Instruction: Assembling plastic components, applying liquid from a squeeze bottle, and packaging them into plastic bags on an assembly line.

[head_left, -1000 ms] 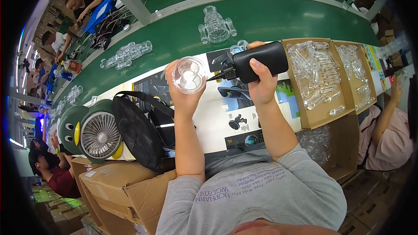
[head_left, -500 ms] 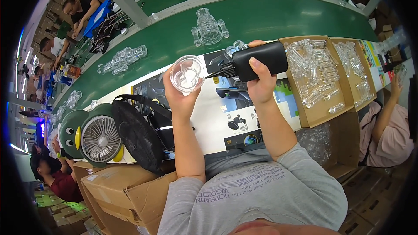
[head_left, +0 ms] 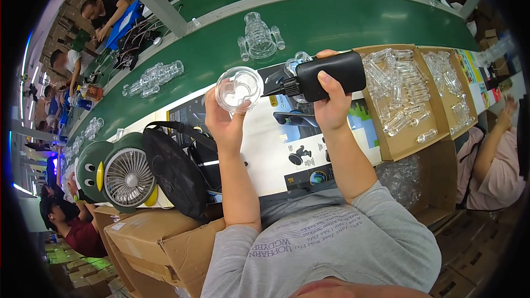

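A green fan (head_left: 131, 179) and a black bag (head_left: 174, 174) are sitting along the near edge of the worktop (head_left: 326, 27). Above it, inward from that edge, the left hand (head_left: 225, 126) is gripping a clear cup (head_left: 239, 88), fingers curled around its side. The right hand (head_left: 333, 111) is clasping a black bottle (head_left: 346, 72), whose nozzle (head_left: 290, 86) is pointing left at the cup's rim, contact unclear. Rightward, a cardboard tray (head_left: 415, 148) is holding clear tubes (head_left: 406, 89).
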A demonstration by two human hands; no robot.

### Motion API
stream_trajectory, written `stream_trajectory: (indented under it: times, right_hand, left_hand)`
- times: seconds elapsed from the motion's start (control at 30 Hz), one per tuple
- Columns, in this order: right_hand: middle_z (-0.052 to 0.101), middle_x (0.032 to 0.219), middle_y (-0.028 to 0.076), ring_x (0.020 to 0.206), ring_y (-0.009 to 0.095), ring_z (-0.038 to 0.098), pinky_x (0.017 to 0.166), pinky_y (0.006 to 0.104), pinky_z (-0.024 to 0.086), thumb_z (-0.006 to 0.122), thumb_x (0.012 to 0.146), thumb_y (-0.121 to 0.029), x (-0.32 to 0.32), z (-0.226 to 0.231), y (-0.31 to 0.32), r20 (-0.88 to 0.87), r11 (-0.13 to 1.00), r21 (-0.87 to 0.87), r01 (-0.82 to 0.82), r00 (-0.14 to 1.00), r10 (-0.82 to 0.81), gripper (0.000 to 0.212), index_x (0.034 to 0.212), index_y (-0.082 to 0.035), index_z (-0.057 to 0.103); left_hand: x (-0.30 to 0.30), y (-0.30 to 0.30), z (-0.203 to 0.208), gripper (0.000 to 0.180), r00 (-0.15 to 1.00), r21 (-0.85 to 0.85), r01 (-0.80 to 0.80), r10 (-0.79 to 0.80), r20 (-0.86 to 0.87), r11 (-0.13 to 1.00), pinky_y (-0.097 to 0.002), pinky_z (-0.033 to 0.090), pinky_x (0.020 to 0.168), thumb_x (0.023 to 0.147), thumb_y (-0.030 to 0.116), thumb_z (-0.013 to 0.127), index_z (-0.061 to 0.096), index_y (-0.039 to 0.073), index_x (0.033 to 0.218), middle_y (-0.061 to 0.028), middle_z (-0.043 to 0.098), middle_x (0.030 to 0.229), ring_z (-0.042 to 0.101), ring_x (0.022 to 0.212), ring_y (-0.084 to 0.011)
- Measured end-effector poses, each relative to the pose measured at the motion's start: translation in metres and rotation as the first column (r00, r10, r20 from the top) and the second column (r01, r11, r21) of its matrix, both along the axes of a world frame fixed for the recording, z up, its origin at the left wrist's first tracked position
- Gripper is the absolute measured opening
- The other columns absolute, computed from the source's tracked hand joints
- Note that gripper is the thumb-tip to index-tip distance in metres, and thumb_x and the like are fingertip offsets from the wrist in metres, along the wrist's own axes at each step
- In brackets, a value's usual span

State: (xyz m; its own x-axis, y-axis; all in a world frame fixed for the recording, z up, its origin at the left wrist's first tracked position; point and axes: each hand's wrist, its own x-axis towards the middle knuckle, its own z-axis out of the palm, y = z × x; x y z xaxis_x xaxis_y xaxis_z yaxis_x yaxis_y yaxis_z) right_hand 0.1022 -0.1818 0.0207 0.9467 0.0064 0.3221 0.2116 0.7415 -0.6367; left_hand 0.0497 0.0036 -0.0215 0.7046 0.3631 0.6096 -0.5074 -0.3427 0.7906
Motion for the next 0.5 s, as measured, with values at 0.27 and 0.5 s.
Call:
stream_trajectory:
  times: [0.27, 0.5]
  right_hand:
    - [0.051, 0.106, 0.01, 0.086, 0.016, 0.055, 0.077, 0.0294, 0.049, 0.056, 0.073, -0.004, 0.0015, -0.0016, -0.0007, -0.003, 1.0, 0.022, 0.004, 1.0, -0.004, 0.034, 0.105, -0.003, 0.045]
    - [0.051, 0.106, 0.01, 0.085, 0.016, 0.055, 0.076, 0.0294, 0.049, 0.056, 0.073, -0.005, 0.0028, -0.0005, -0.0028, -0.002, 0.999, 0.031, 0.007, 1.0, -0.007, 0.033, 0.105, -0.002, 0.046]
  left_hand:
    - [-0.0001, -0.0058, 0.0063, 0.056, 0.987, -0.204, 0.154, -0.141, 0.077, 0.967, -0.0312, 0.042, 0.091, 0.074, 0.005, 0.071, 0.04, -0.001, 0.121, -0.0129, 0.055, 0.109, 0.052, 0.104, -0.0198]
    - [0.0018, 0.0008, -0.0001, 0.045, 0.998, -0.128, 0.05, -0.044, 0.051, 0.991, -0.032, 0.037, 0.095, 0.077, 0.011, 0.069, 0.049, -0.004, 0.115, -0.0119, 0.052, 0.115, 0.049, 0.108, -0.0198]
